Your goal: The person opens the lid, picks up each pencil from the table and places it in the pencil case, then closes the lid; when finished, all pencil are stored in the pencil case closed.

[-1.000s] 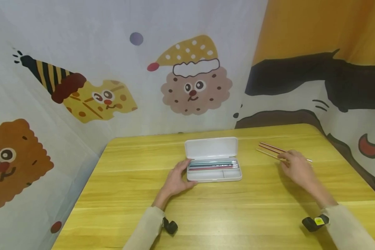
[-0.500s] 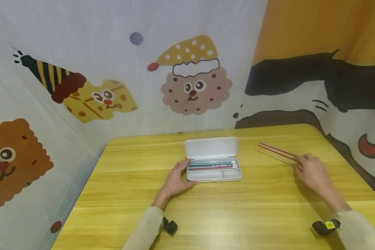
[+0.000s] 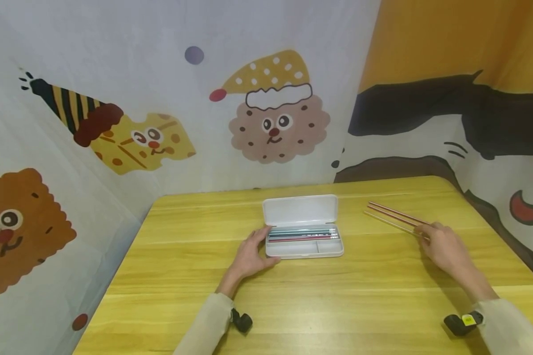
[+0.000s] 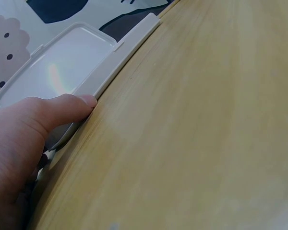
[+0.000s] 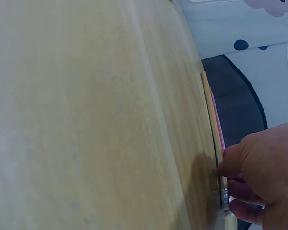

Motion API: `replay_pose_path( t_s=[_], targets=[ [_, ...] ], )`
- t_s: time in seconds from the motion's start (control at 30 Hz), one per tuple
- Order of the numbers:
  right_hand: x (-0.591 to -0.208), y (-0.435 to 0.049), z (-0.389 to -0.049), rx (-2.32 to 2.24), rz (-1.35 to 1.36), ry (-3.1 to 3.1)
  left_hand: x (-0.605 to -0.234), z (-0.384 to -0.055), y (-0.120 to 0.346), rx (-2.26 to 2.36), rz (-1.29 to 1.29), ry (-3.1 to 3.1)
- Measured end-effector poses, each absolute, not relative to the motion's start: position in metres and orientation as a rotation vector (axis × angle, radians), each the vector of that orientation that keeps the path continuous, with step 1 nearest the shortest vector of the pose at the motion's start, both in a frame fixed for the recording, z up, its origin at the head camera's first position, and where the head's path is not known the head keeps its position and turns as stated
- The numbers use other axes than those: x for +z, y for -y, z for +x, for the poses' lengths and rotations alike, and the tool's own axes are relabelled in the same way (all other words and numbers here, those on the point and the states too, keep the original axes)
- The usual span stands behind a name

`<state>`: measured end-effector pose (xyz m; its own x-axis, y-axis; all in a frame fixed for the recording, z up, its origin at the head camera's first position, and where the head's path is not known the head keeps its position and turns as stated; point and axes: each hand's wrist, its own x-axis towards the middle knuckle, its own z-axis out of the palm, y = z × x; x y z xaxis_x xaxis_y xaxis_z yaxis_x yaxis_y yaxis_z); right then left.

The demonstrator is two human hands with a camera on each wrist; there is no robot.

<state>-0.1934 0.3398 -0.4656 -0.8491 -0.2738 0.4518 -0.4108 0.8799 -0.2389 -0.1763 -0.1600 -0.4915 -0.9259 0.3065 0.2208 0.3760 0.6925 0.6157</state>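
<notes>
On a yellow wood-grain worktop (image 3: pixel 328 301), a person's left hand (image 3: pixel 248 254) holds the left end of an open white pencil case (image 3: pixel 293 249), its thumb at the front edge; teal and red pencils (image 3: pixel 299 235) lie inside. Further right, the right hand's (image 3: pixel 446 246) grip pinches a yellow pencil (image 3: pixel 390 223) near its eraser end, beside 2 loose red pencils (image 3: pixel 397 212).

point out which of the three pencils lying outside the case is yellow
The yellow pencil is the one lying nearest the person's body; the other two are red pencils, side by side beyond it, toward the wall.
</notes>
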Motion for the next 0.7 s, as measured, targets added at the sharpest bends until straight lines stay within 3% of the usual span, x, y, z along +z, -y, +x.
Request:
replay_pose_path(
  t_s=[0.7],
  targets=[
    [-0.4622,-0.3383,-0.1922,0.519,0.483,2.696,-0.4912,-0.1756,0.1592,-1.059,-0.552,2.801]
  ],
)
